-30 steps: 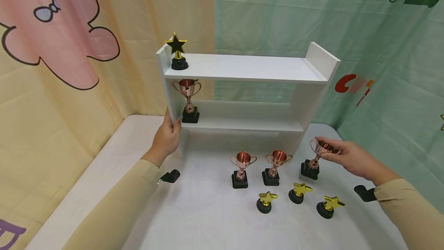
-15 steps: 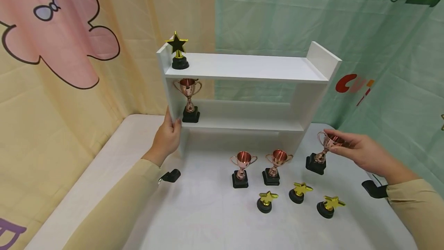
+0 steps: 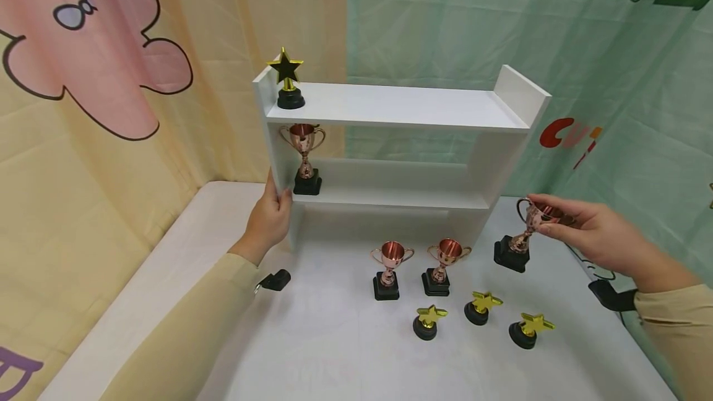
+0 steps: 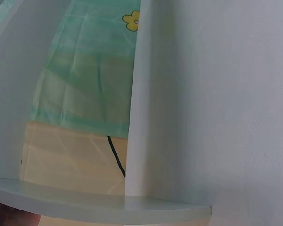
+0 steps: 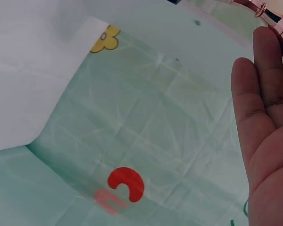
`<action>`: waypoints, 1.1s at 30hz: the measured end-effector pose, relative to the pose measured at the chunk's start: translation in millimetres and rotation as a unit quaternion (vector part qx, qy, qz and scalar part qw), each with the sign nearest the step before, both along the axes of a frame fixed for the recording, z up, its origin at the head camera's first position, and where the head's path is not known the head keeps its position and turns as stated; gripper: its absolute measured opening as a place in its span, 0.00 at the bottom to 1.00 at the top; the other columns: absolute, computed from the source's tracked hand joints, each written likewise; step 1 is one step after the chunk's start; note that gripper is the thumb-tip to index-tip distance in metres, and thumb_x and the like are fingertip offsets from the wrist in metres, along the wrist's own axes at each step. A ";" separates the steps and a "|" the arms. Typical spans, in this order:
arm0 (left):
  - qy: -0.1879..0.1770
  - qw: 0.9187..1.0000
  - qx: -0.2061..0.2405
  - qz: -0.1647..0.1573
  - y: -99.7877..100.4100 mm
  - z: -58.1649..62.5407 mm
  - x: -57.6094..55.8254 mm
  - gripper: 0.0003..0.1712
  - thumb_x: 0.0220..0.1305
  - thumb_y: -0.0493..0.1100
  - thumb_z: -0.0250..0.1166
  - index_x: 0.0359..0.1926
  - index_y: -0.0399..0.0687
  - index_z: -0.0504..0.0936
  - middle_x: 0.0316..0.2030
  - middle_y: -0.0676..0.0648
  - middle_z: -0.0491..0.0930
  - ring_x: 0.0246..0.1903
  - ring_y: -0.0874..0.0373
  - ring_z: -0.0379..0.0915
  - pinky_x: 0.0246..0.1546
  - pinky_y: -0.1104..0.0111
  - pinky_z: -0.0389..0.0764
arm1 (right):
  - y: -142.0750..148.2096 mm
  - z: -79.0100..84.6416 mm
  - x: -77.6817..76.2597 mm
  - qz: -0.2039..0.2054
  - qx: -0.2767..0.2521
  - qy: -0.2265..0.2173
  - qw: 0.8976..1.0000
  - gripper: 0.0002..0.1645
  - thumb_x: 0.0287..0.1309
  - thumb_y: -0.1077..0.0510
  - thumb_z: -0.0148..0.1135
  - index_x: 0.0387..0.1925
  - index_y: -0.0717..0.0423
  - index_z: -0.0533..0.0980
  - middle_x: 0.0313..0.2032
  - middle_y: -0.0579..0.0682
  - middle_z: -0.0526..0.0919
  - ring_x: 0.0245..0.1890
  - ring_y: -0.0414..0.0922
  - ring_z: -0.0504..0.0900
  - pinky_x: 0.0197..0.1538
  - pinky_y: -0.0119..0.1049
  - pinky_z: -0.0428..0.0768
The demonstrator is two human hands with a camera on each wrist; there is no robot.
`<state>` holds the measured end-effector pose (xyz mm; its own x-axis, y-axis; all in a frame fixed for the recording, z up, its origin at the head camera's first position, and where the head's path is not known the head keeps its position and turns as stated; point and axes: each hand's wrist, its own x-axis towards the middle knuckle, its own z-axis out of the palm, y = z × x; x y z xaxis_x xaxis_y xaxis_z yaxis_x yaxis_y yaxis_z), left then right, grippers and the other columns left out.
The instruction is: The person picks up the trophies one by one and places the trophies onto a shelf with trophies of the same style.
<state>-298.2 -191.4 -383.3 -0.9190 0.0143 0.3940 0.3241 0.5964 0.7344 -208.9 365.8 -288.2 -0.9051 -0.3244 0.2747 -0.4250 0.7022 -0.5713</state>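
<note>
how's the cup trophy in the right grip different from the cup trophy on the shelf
The held trophy is tilted, while the shelf trophy stands upright. The held trophy is in the right grip, beyond the right end of the white shelf unit; the shelf trophy stands at its left end. Both are shiny copper-coloured, two-handled cups on black bases.

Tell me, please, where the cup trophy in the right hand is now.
In the head view, the cup trophy is tilted in the right hand, right of the white shelf and, in the picture, above the rightmost star trophy.
</note>
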 end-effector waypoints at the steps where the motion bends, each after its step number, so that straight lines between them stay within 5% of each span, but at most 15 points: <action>1: 0.000 1.000 0.000 -0.001 0.0 0.0 0.0 0.40 0.85 0.50 0.42 0.86 0.66 0.33 0.79 0.32 0.59 0.72 0.30 0.67 0.65 0.33 0.72 | -1.0 1.7 0.1 0.003 0.000 0.004 1.000 0.34 0.68 0.66 0.68 0.74 0.53 0.73 0.41 0.29 0.86 0.39 0.26 0.83 0.41 0.17 0.80; 7: 0.000 1.000 0.001 -0.003 -0.1 -0.6 -1.4 0.40 0.85 0.51 0.42 0.86 0.67 0.32 0.80 0.32 0.58 0.72 0.31 0.66 0.66 0.32 0.71 | -10.7 12.2 2.6 -0.003 0.027 0.029 0.999 0.34 0.68 0.64 0.69 0.73 0.54 0.74 0.46 0.21 0.83 0.43 0.21 0.81 0.42 0.15 0.78; 33: -0.007 1.000 -0.004 0.005 -0.4 -1.2 -2.6 0.40 0.85 0.51 0.42 0.86 0.67 0.32 0.79 0.32 0.61 0.71 0.30 0.69 0.65 0.32 0.73 | -64.0 37.3 -9.5 0.014 0.044 0.049 0.998 0.34 0.68 0.60 0.70 0.73 0.51 0.74 0.48 0.18 0.79 0.44 0.20 0.79 0.43 0.15 0.78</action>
